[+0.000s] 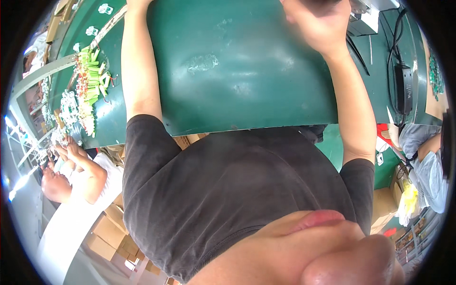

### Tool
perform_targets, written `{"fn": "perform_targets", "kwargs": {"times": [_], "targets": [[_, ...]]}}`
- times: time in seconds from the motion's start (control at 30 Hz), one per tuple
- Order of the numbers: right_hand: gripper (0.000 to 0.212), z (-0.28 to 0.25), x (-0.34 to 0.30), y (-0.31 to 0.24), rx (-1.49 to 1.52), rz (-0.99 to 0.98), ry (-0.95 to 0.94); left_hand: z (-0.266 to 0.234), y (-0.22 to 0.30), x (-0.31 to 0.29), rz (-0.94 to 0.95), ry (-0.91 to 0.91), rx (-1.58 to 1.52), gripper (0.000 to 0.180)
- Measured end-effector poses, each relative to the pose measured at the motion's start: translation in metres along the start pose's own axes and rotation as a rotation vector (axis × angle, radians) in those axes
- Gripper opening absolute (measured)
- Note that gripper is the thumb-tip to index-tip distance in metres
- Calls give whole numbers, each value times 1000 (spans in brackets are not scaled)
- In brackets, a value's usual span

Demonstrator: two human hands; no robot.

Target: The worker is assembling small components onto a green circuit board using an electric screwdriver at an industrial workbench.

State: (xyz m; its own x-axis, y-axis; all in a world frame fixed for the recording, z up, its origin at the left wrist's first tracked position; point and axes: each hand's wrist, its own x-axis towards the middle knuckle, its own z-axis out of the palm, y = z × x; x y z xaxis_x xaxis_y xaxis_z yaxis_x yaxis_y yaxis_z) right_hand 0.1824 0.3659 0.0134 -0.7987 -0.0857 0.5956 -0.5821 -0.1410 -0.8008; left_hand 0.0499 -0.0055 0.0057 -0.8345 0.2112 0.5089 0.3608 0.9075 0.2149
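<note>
My right hand (pixel 320 23) is over the far right of the green work table (pixel 247 90), its upper part cut off by the top edge. Its thumb and palm curl around a dark, blurred thing (pixel 328 3) whose kind I cannot make out. A white box-like device (pixel 366 21) stands just to the right of this hand. Of my left hand (pixel 138 3), only the part by the wrist shows at the top edge; the fingers are outside the picture, so any held thing is hidden. My left forearm lies along the table beside a pale strip.
Green-sleeved pieces with red and white ends (pixel 90 90) lie in a row at left, near clear plastic parts (pixel 69 107). A black power adapter (pixel 403 88) with cables sits at right. One person (pixel 88 178) works at left; another (pixel 430 156) is at right. Cardboard boxes (pixel 105 232) stand behind.
</note>
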Motion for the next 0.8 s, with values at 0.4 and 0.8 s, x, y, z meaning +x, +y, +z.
{"fn": "perform_targets", "kwargs": {"times": [0.4, 0.8], "targets": [[45, -3, 0, -1, -64, -35, -27, -30, 102, 15, -47, -88, -255, 15], [18, 1, 1, -4, 12, -2, 10, -45, 212, -13, 264, -666, -491, 13]]}}
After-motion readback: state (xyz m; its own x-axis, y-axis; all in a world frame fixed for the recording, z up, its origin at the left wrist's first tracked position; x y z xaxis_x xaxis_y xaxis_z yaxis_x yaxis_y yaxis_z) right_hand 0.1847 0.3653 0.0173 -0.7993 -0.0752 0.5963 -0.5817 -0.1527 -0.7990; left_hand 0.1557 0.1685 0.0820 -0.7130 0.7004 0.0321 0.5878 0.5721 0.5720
